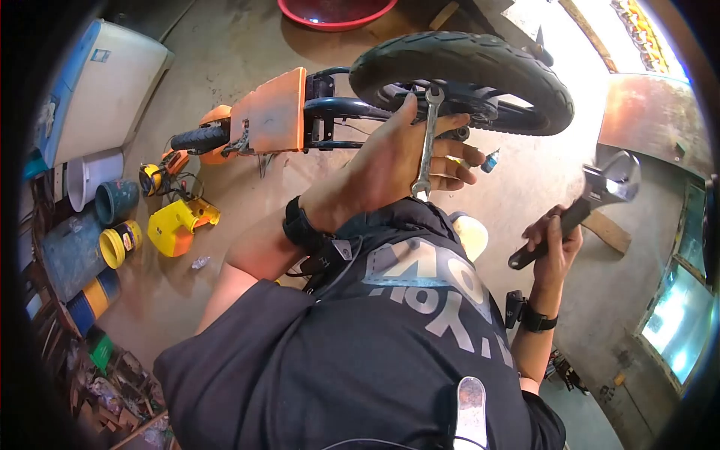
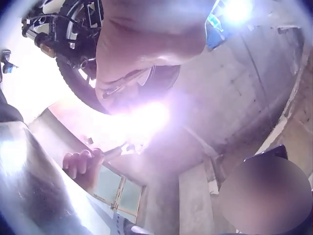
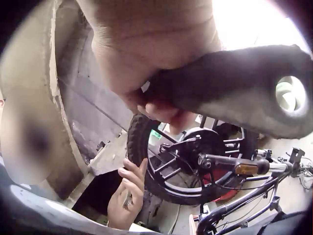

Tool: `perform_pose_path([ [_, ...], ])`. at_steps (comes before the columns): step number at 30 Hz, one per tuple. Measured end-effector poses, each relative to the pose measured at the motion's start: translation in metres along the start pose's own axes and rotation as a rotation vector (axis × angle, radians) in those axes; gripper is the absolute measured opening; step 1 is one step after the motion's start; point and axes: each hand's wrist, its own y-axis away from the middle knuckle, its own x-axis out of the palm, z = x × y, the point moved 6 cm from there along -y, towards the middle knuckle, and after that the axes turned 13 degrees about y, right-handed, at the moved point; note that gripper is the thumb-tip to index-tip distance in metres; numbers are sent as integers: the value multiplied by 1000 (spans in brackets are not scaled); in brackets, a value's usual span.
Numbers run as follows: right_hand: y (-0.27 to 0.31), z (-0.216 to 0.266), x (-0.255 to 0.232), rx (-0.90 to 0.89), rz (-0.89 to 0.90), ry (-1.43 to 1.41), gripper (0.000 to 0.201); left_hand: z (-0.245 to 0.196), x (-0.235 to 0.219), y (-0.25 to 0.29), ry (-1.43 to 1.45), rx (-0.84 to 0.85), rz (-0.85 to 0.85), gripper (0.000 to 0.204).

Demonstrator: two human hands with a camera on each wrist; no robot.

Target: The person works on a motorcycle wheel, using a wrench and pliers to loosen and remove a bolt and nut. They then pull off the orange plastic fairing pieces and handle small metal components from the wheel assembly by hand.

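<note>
1. Left hand (image 1: 396, 154): fingers loosely out, wrench (image 1: 428, 142) lying across it, near the wheel (image 1: 465, 56).
2. Right hand (image 1: 555, 241) wrapped round an adjustable wrench (image 1: 576, 214).
3. Red basin (image 1: 337, 26) at the floor (image 1: 217, 49)'s far edge, buckets (image 1: 116, 201) left; can't tell contents.

In the head view, a grey, stained floor (image 1: 202, 82) spreads out, with a red basin (image 1: 337, 27) at twelve o'clock. A pale, boxy cabinet (image 1: 116, 90) stands at ten, buckets (image 1: 118, 199) at nine, piled clutter (image 1: 112, 390) at eight. Bright light (image 1: 562, 52) glares between one and two; a grey wall (image 1: 622, 307) carries a window (image 1: 679, 322) between three and four.
</note>
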Motion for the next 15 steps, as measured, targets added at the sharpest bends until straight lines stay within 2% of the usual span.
perform_pose_path([
  [2, -13, 2, -10, -49, 3, 10, 19, 4, -3, -5, -44, 12, 9, 76],
  [4, -23, -7, -19, 45, 53, -108, 19, 11, -26, -17, -357, 55, -100, 67],
  [5, -25, -13, -24, 82, 51, -118, 18, 16, -36, -21, -388, 89, -194, 57],
  [6, -26, -18, -29, 87, 55, -112, 18, 22, -43, -26, -380, 89, -196, 57],
  [8, -27, -28, -34, 65, 121, 92, 17, 31, -66, -34, -636, 66, -265, 63],
  [10, -23, -42, -38, 89, 155, 140, 17, 44, -85, -43, -572, 114, -289, 59],
  [12, -15, -49, -35, 100, 236, 144, 17, 56, -110, -45, -431, 105, -407, 50],
  [13, -11, -51, -34, 128, 259, 140, 17, 60, -113, -48, -352, 158, -386, 40],
  [14, -9, -55, -33, 137, 272, 152, 16, 65, -117, -48, -335, 167, -395, 40],
  [15, -7, -60, -33, 159, 293, 150, 15, 61, -97, -45, -392, 232, -396, 37],
])
